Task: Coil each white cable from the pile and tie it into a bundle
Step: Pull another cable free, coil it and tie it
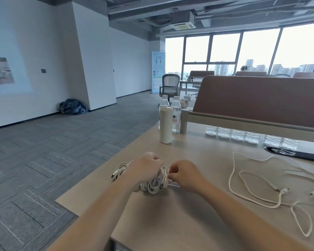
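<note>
We hold one coil of white cable on the table, this side of the flask. Our left hand has its fingers curled round it; our right hand fingers pinch a strand. Also: loose cables, right of the flask and nearer us; two bottles, just behind the flask.

Bare surface stretches open from the near edge up between the forearms. Close to the left edge, the left hand and right hand grip the coiled white cables and fill that spot. Loose white cables sprawl across the way toward the right edge. A white flask and two water bottles stand by the far left corner. A row of bottles and the brown partition block the far edge.
</note>
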Motion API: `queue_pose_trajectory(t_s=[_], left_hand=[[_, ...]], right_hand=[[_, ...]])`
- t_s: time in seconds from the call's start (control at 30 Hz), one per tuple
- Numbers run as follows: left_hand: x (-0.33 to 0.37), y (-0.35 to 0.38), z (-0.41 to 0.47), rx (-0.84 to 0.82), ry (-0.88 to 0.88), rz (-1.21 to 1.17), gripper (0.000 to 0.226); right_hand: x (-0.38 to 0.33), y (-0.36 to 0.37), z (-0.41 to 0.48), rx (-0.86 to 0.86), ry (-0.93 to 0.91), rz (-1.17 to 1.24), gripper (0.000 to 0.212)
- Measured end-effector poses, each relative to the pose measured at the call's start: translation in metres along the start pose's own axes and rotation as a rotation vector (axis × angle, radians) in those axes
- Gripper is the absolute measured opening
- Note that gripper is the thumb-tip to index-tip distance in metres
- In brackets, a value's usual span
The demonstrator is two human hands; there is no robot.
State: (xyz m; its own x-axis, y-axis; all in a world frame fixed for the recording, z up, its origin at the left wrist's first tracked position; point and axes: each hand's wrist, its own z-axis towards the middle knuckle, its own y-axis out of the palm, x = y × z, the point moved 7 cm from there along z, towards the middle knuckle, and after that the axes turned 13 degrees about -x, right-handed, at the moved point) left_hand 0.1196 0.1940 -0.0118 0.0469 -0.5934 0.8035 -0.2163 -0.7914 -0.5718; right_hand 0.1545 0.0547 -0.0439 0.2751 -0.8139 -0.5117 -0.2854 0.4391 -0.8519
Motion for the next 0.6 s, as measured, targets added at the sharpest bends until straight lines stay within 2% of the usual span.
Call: queue_pose_trajectory(t_s=[0.07, 0.2, 0.27, 0.4, 0.47, 0.6], left_hand=[[-0.004, 0.0015, 0.0042, -0.011, 0.006, 0.005, 0.036], [-0.0058, 0.0006, 0.0072, 0.002, 0.01, -0.02, 0.031], [-0.0064, 0.001, 0.0078, 0.004, 0.014, -0.02, 0.022], [-0.0078, 0.0016, 0.0111, 0.015, 0.031, -0.008, 0.02], [-0.0069, 0.0017, 0.0108, 0.018, 0.032, 0.008, 0.022], [-0.002, 0.0008, 0.0084, 0.041, 0.048, -0.015, 0.023]], right_hand=[[0.0002, 0.0029, 0.0012, -0.023, 0.004, -0.008, 0.015], [0.0051, 0.006, 0.0034, -0.097, 0.007, -0.069, 0.031], [0.0063, 0.0074, 0.0034, -0.122, 0.016, -0.109, 0.03], [-0.0009, 0.007, -0.0004, -0.123, -0.035, -0.16, 0.004], [-0.0023, 0.0059, -0.0007, -0.113, -0.053, -0.179, 0.003], [0.0008, 0.0037, -0.0014, -0.117, -0.023, -0.191, 0.019]])
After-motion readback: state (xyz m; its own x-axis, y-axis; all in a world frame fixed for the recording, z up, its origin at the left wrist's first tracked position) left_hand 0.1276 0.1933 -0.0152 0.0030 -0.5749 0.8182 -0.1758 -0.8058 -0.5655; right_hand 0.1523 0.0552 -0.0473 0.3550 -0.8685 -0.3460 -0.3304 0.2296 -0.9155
